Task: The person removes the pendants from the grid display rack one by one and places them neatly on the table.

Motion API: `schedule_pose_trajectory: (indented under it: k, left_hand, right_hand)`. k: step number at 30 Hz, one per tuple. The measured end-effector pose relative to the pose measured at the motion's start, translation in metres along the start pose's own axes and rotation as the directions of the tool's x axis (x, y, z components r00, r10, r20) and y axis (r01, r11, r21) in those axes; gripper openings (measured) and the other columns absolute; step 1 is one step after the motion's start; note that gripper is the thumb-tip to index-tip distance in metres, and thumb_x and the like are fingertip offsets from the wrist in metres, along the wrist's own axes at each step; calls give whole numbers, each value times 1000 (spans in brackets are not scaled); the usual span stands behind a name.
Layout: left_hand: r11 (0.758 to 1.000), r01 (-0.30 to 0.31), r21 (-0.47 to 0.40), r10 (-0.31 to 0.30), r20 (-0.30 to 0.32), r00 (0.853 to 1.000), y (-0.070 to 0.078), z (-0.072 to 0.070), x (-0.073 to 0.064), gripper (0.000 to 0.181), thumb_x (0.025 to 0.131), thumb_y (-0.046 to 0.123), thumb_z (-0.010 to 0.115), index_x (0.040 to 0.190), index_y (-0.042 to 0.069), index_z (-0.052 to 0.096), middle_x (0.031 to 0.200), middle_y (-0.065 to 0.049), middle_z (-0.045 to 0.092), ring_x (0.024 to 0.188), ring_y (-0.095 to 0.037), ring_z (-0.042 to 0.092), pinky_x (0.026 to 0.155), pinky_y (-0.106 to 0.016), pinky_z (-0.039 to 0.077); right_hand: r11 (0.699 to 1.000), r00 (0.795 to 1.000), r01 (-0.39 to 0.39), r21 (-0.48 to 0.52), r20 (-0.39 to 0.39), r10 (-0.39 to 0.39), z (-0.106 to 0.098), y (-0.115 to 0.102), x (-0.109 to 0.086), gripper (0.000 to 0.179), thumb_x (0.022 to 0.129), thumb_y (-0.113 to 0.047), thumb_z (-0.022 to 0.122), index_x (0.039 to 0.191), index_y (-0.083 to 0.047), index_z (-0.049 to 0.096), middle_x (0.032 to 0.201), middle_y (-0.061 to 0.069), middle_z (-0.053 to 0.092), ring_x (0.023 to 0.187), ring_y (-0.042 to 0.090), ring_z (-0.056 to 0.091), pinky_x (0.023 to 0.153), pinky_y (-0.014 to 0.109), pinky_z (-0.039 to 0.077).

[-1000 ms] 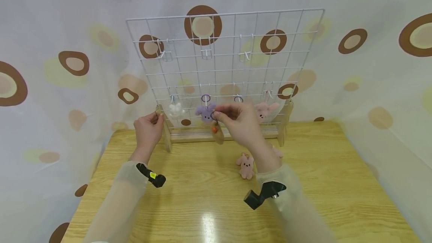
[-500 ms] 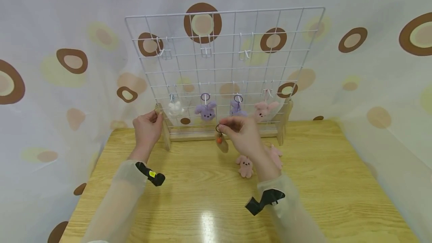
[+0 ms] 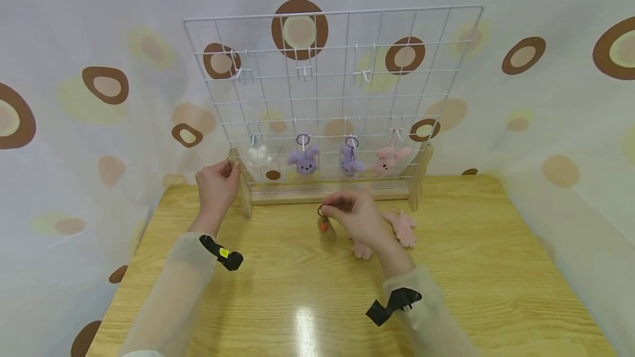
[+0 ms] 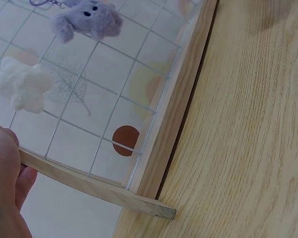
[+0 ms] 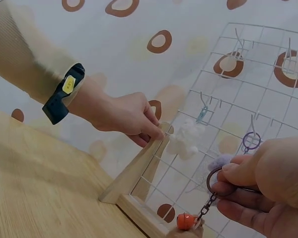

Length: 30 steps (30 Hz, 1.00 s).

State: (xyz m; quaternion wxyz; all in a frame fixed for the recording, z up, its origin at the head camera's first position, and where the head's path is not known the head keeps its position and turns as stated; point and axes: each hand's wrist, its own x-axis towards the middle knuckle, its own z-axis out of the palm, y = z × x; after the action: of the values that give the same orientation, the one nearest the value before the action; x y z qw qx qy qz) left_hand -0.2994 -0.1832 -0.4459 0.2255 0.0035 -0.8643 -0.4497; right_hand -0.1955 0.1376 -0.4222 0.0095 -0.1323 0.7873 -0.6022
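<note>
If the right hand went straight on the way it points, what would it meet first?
The right hand would probably meet the wire rack, near the left purple plush, though depth is unclear.

soft light, white glare on table [image 3: 283, 282]

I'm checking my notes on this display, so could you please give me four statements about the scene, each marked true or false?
1. The left hand grips the light wooden side support of the white wire grid. True.
2. Three purple plush charms hang on the grid. False: two purple plush charms hang there.
3. The right hand pinches a dark metal key ring. True.
4. Every pale pink plush charm hangs on the grid. False: two pale pink plush charms lie on the yellowish wooden table.
</note>
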Motion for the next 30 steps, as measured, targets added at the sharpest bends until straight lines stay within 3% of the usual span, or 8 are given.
schedule_pose_trajectory:
  k: [12, 21, 30]
  left_hand:
    - [1000, 4, -13, -4, -9, 1000, -1, -1, 1, 25, 103, 18, 71, 115, -2, 80, 102, -19, 78, 94, -27, 79, 81, -42, 63]
    - [1000, -13, -25, 13, -11, 1000, 0, 0, 0, 25, 102, 15, 71, 118, -3, 78, 102, -20, 78, 94, -29, 78, 82, -44, 63]
    - [999, -3, -33, 3, -5, 1000, 2, 0, -1, 26, 103, 16, 71, 117, -3, 79, 102, -20, 78, 93, -29, 78, 81, -44, 63]
  right_hand:
    - [998, 999, -15, 60, 35, 13, 9, 16, -5, 8, 96, -1, 77, 102, 4, 79, 96, 16, 78, 90, 33, 76, 80, 26, 59]
    - [998, 992, -58, 11, 114, 56, 7, 28, -13, 8, 97, -3, 77, 103, 1, 79, 97, 11, 79, 91, 25, 76, 82, 29, 60]
    - [996, 985, -94, 1, 147, 93, 5, 38, -13, 9, 99, -4, 74, 105, 1, 78, 97, 11, 78, 92, 27, 76, 85, 42, 61]
